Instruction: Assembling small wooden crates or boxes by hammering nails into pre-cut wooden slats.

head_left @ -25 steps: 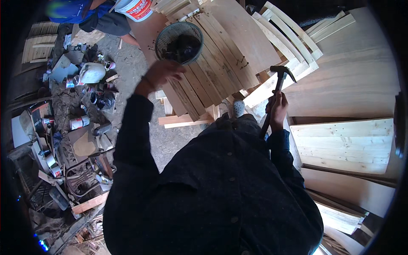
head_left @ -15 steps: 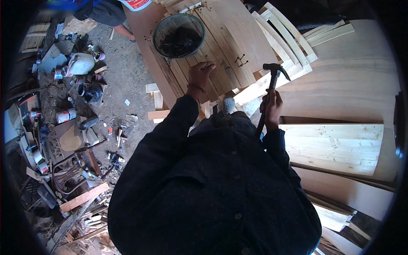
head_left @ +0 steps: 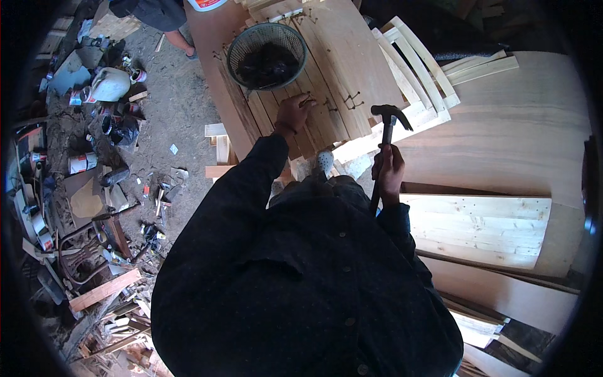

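Note:
My right hand [head_left: 390, 171] is wrapped round the handle of a claw hammer [head_left: 388, 119], held up to the right of the wooden boards [head_left: 319, 69], its dark head at the top. Over the near part of those boards, my left hand [head_left: 293, 114] is closed in a pinch, with what looks like a thin dark nail at its fingertips. Several nails [head_left: 354, 99] stand partly driven in the wood to its right. Just beyond the left hand sits a green mesh basket [head_left: 300, 68] with a dark heap of small pieces inside, too dim to make out.
Slatted wooden frames [head_left: 419, 63] lie at the far right, beside a large plywood sheet [head_left: 490, 144]. A pale plank panel [head_left: 477, 229] is nearer. Scrap, cans and a white jug [head_left: 110, 84] litter the left ground. Another person's leg [head_left: 180, 43] and a white bucket [head_left: 206, 4] are at the far edge.
The hammer and my right hand have shifted slightly left and nearer in the picture. My left hand stays pinched over the boards. The whole view has moved a little.

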Demonstrator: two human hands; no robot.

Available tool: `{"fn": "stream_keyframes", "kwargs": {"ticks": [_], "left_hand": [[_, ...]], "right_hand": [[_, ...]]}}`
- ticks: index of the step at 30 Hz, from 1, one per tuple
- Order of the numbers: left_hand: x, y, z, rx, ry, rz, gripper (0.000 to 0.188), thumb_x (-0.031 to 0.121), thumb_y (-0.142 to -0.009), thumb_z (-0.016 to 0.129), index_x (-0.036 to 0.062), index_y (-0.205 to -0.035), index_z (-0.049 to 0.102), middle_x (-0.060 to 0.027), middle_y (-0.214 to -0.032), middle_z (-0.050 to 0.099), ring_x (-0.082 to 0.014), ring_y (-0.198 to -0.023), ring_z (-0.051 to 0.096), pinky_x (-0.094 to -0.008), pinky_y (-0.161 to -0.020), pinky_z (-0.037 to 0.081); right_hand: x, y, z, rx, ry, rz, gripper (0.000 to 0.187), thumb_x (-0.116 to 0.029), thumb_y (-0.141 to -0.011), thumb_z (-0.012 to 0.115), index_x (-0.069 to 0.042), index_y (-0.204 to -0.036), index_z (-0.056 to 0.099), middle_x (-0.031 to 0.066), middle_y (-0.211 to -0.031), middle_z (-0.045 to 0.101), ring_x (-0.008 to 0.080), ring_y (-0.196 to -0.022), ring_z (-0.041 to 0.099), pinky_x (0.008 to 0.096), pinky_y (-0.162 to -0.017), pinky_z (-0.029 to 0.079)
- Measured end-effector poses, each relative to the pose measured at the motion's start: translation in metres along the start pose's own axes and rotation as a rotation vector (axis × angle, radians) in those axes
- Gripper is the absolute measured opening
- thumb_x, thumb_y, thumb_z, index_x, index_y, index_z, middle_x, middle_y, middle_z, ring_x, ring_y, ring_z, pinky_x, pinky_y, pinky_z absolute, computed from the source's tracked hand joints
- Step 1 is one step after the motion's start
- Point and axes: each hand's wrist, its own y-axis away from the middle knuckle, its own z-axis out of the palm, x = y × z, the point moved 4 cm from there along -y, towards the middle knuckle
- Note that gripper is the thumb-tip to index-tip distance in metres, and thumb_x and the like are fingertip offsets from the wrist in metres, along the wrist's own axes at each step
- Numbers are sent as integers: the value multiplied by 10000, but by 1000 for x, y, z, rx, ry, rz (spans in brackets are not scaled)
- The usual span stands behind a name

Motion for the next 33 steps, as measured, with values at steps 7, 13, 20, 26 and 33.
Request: {"fn": "stream_keyframes", "kwargs": {"ticks": [7,13,20,26,33], "left_hand": [[11,-1,3,-10,29,2,263,218,-850,658,29,-1033,663,-164,-1010,674,-315,-961,644,-369,-825,514],[9,-1,2,8,9,-2,236,217,-865,642,36,-1014,666,-158,-1000,677,-316,-947,646,-368,-821,515],[16,-2,0,-45,58,-37,270,254,-876,638,20,-1009,661,-161,-998,677,-303,-940,652,-363,-824,515],[11,-2,2,1,74,2,241,247,-876,636,40,-995,664,-148,-983,676,-317,-919,645,-379,-795,513],[25,5,0,104,-118,237,178,191,-871,622,76,-998,666,-109,-956,679,-302,-906,637,-387,-778,516]], "right_hand": [[0,-3,16,-102,26,15,336,-329,-992,469,-1,-1007,541,-30,-555,417,43,-430,379,220,-387,293],[-5,-1,31,-154,103,3,288,-272,-988,471,4,-967,549,-18,-575,453,49,-465,395,229,-413,303],[-6,1,41,-165,82,27,275,-273,-982,481,-8,-951,546,-20,-579,450,47,-476,403,229,-416,307],[-9,2,43,-167,98,16,264,-260,-983,482,-7,-938,542,-21,-582,450,47,-478,403,229,-415,308],[-2,0,45,-155,128,-6,260,-239,-983,484,11,-960,554,-13,-584,467,51,-488,420,234,-426,318]]}}
